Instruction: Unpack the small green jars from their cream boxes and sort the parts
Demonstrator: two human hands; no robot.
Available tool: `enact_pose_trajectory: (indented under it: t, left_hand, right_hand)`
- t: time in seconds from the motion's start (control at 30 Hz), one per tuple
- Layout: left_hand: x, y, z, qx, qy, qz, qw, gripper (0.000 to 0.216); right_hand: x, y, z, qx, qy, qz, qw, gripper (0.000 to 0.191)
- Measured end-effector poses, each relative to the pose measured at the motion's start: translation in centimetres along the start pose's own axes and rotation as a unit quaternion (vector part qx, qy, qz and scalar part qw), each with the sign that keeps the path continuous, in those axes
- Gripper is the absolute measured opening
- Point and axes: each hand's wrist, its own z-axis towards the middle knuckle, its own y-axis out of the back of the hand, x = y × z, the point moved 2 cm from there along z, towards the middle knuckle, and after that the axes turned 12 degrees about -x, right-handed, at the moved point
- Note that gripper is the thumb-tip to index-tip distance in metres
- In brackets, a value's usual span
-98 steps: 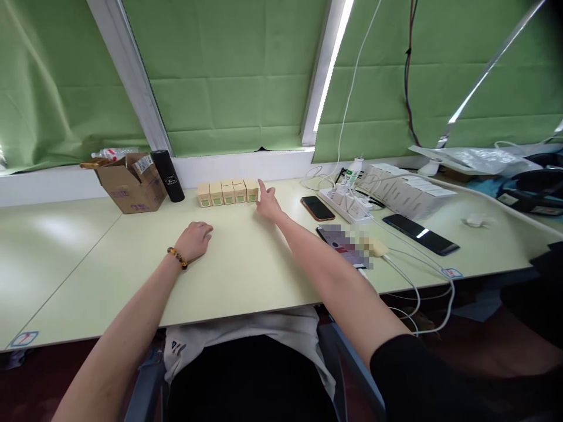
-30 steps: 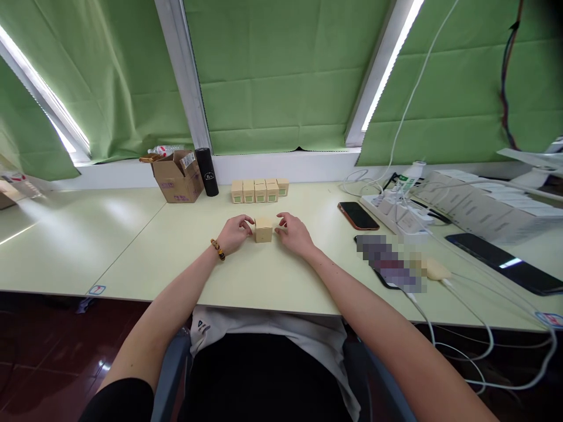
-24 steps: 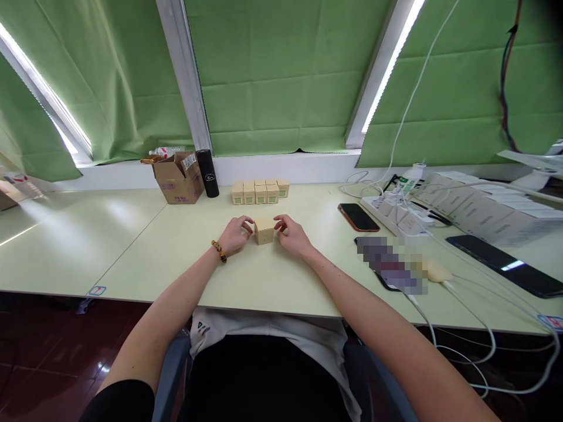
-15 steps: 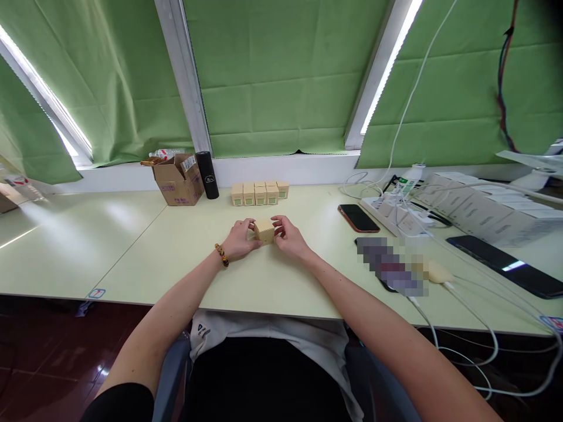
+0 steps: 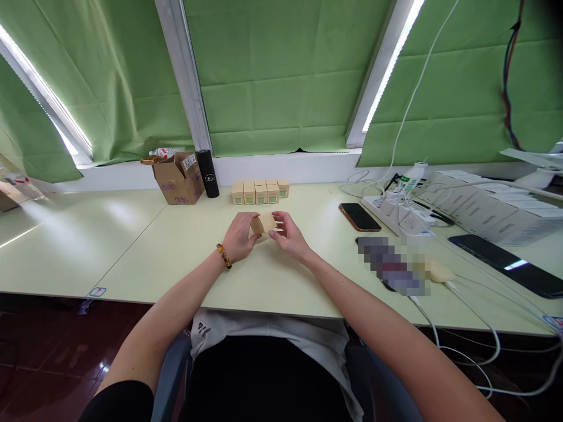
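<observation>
A small tan cardboard box (image 5: pixel 265 223) is held between both hands over the middle of the table, turned at a slant. My left hand (image 5: pixel 239 235) grips its left side, thumb in front and fingers behind. On the right, my right hand (image 5: pixel 288 236) closes on the box with the thumb at its near face and fingers at the far side. Farther back stand several similar small boxes (image 5: pixel 255 193) in a cluster, with green-edged labels facing me.
Behind on the left are an open carton (image 5: pixel 179 186) and a black cylinder (image 5: pixel 207 174). To the right lie a phone (image 5: pixel 359 217), a power strip (image 5: pixel 387 212) with cables, a dark phone (image 5: pixel 505 265) and a row of white boxes (image 5: pixel 488 205). The table's front edge (image 5: pixel 272 313) runs before me.
The small box has been turned and tilted in my hands, so different faces now show. My right thumb has moved onto its near side.
</observation>
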Motion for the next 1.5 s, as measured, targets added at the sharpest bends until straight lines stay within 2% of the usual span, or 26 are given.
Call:
enact_pose_trajectory:
  t: [0.13,0.4,0.67,0.83,1.17,1.5]
  left_hand:
    - [-0.9,0.6,0.2,-0.035,-0.064,0.036,0.997,0.051]
    - [-2.1,1.0,0.4,-0.070,-0.127,0.101,0.984,0.043]
    - [-2.4,0.9,0.4,-0.048,-0.128,0.115,0.984,0.041]
    - [-2.1,0.8,0.3,-0.041,-0.136,0.111,0.984,0.043]
    - [-2.1,0.4,0.1,-0.024,-0.151,0.132,0.979,0.051]
    - [-2.5,0.1,0.1,0.012,-0.161,0.137,0.977,0.056]
  right_hand:
    - [1.2,-0.1,-0.4,-0.024,0.041,0.004,0.999,0.053]
    - [2.3,0.1,-0.9,-0.051,0.140,-0.036,0.988,0.051]
    - [2.0,0.2,-0.9,-0.053,0.143,-0.062,0.986,0.049]
    - [2.6,0.3,-1.0,-0.056,0.187,-0.107,0.975,0.053]
    - [1.9,0.1,-0.9,-0.030,0.175,-0.141,0.974,0.064]
    - [1.8,-0.1,-1.1,-0.013,0.142,-0.162,0.976,0.066]
